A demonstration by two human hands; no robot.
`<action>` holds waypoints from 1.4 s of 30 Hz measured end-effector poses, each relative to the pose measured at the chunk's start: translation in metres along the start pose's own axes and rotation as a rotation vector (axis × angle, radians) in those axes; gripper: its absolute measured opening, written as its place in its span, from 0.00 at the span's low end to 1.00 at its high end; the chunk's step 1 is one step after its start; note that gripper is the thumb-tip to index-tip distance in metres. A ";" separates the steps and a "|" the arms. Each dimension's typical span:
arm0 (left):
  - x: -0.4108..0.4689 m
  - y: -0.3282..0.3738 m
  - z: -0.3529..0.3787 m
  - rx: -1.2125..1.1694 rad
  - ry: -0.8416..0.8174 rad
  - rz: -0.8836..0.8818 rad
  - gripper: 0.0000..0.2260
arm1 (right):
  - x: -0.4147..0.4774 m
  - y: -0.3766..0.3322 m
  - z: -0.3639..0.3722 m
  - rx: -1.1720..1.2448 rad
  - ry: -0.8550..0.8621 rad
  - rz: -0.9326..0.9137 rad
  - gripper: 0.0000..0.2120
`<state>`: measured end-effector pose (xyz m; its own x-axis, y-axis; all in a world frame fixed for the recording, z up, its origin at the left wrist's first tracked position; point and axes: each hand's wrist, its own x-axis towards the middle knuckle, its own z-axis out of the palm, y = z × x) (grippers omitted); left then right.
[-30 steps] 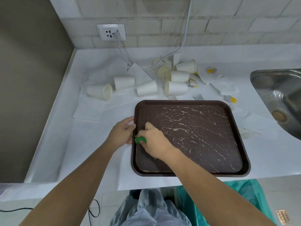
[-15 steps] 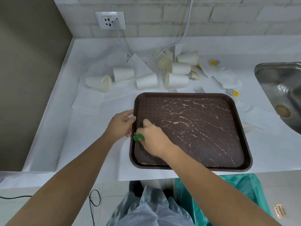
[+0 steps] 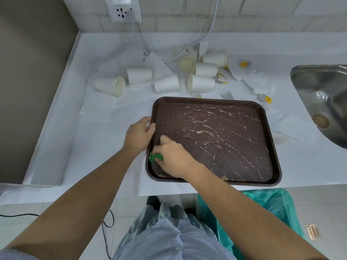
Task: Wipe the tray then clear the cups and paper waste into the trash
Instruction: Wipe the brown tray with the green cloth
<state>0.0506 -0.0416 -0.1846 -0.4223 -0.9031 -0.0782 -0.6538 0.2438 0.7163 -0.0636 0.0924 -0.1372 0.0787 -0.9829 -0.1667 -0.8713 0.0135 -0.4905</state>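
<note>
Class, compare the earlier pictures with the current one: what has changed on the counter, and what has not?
The right hand, gripping the green cloth, has slid a little along the left side of the tray toward its near corner. The left hand still holds the left rim; cups, paper and streaks lie as before.

White worktop (image 3: 56,128), steel sink (image 3: 308,81) set into its right end, round drain (image 3: 321,121) in the basin. Pale tiled wall (image 3: 262,14) behind; white socket (image 3: 123,11) on it with a plug in. Grey cable (image 3: 206,34) hangs down the wall onto the worktop. Dark grey side wall (image 3: 28,72) at left. Tiled floor below: black cord (image 3: 105,239) at left, small grate (image 3: 313,231) at right.
</note>
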 end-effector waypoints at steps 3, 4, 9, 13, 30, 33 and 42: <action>-0.001 -0.001 0.003 0.018 0.013 0.000 0.15 | -0.018 0.000 0.006 0.000 -0.081 -0.083 0.12; -0.002 -0.001 0.003 0.017 0.008 -0.004 0.16 | -0.018 0.000 0.007 -0.007 -0.061 -0.075 0.12; -0.003 0.000 0.003 0.050 -0.029 0.007 0.18 | -0.004 -0.004 0.004 -0.001 0.082 0.041 0.08; -0.002 0.001 0.003 0.057 -0.008 -0.017 0.17 | -0.018 -0.003 0.000 -0.006 -0.081 -0.078 0.11; -0.011 0.003 0.005 0.153 0.003 0.060 0.18 | -0.052 0.019 -0.008 -0.018 -0.128 -0.068 0.15; -0.011 0.004 0.005 0.147 0.013 0.056 0.19 | -0.060 0.038 -0.021 -0.031 -0.167 -0.031 0.13; -0.012 0.005 0.004 0.137 0.013 0.088 0.18 | 0.010 0.057 -0.028 -0.110 0.273 0.254 0.12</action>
<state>0.0503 -0.0280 -0.1829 -0.4741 -0.8804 -0.0091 -0.6943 0.3675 0.6189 -0.1259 0.0782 -0.1424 -0.2652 -0.9637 -0.0299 -0.8944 0.2575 -0.3657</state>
